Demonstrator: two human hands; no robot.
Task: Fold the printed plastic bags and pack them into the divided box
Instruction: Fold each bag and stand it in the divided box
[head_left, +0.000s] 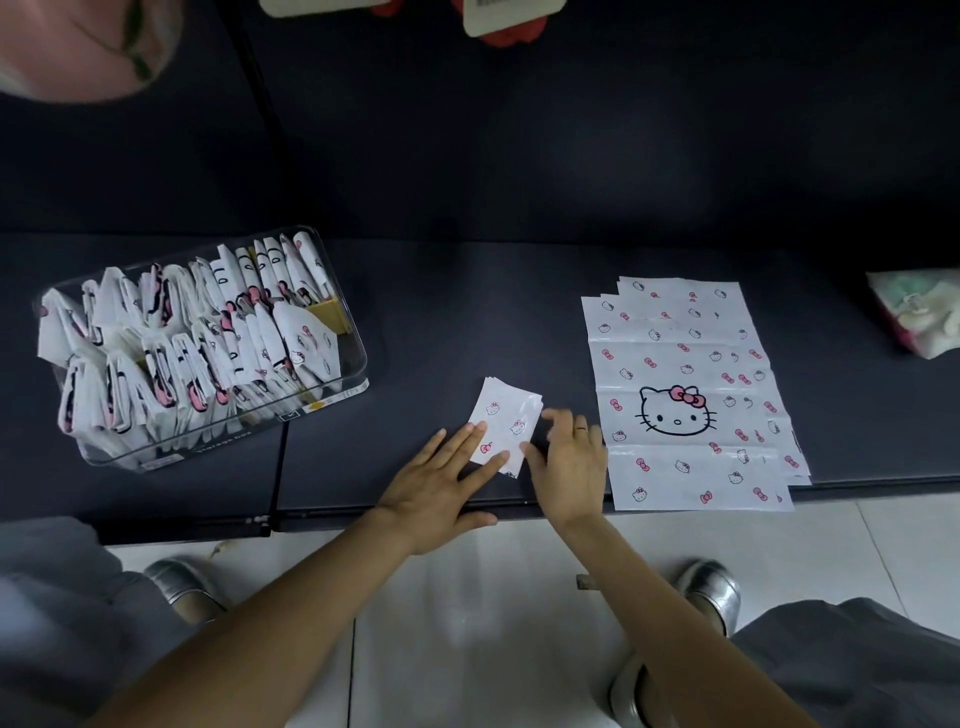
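The folded bag (503, 423) lies on the bench (447, 312) between both hands, its long axis running near-to-far. The left hand (447, 480) presses its near-left corner with flat fingers; the right hand (569, 460), loosely curled, touches its right edge without gripping. The divided box (343, 312) sits well off to the far left, so the left hand is nearer for packing.

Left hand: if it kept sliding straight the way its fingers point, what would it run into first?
The left hand lies flat with its fingertips already on the folded bag, pointing up and right. Past that bag the dark table looks free in that line, though depth is hard to judge.
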